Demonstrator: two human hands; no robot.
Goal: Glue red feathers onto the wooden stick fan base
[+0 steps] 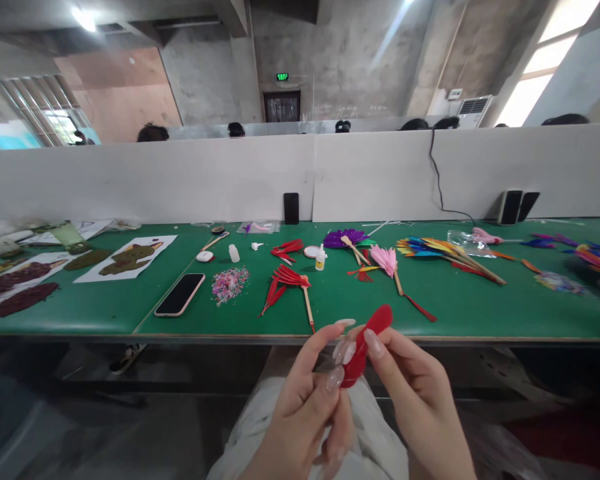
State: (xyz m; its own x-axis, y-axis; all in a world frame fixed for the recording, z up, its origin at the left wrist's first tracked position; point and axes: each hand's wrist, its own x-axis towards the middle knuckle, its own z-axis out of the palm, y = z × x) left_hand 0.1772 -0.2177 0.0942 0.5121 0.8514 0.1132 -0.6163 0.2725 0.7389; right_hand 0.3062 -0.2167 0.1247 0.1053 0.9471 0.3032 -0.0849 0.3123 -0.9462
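Observation:
Both my hands are raised in front of the green table's near edge, pinching one red feather point(367, 340) between them. My left hand point(305, 407) grips its lower end with fingertips closed. My right hand point(415, 387) presses thumb and forefinger on its middle, and the rounded tip sticks up above the fingers. On the table point(480, 307) just beyond lie a red feather fan on a wooden stick point(293, 283), loose red feathers point(287, 250), a pink feather stick point(387, 263) and a small glue bottle point(321, 257).
A phone point(180, 294) lies face up left of a pile of pink confetti point(229, 283). A purple feather fan point(345, 239) and multicoloured feather sticks point(450, 253) lie to the right. White sheets with dark leaf shapes point(130, 257) sit at left. A white partition point(230, 177) backs the table.

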